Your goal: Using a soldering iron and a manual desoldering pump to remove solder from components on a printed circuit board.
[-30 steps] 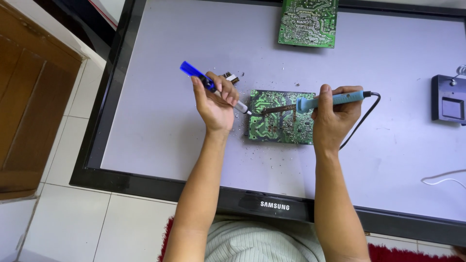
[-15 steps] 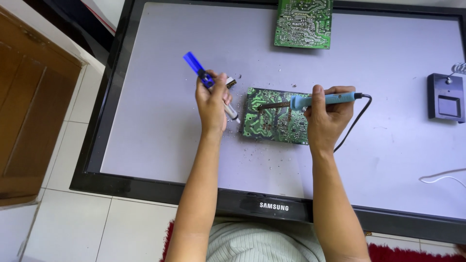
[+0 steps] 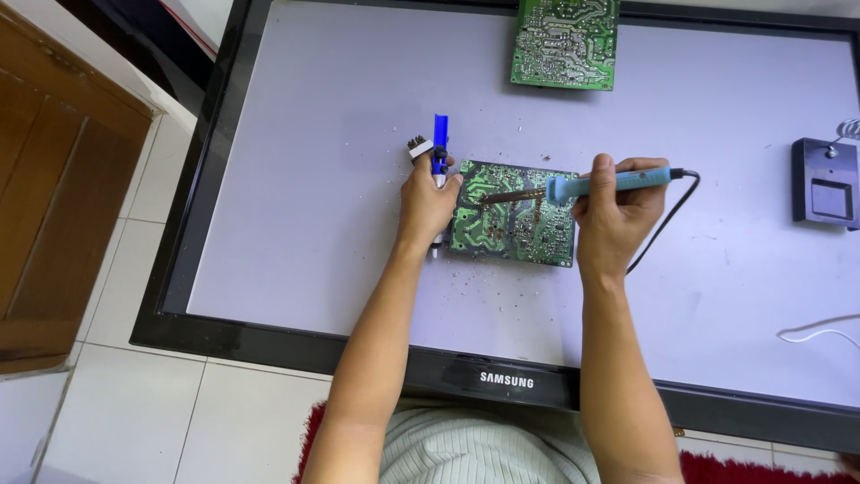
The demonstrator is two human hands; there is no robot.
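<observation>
1. Head view, frame centre: the left hand [image 3: 428, 199] is clenched around a blue pen-shaped desoldering pump [image 3: 439, 148], standing at the left edge of a green rectangular circuit board [image 3: 513, 215].
2. The right hand [image 3: 614, 215] grasps a teal-handled soldering iron [image 3: 609, 183], tip on the board.
3. The board lies on a pale flat screen panel [image 3: 313, 179] with a black frame.
4. At upper centre lies a second green circuit board [image 3: 564, 42].

A large flat-screen panel [image 3: 296, 179] is lying face up on the tiled floor, its wide pale-grey rectangle framed in glossy black. A small white logo [image 3: 506, 380] is sitting mid-way along its near bezel.
</observation>
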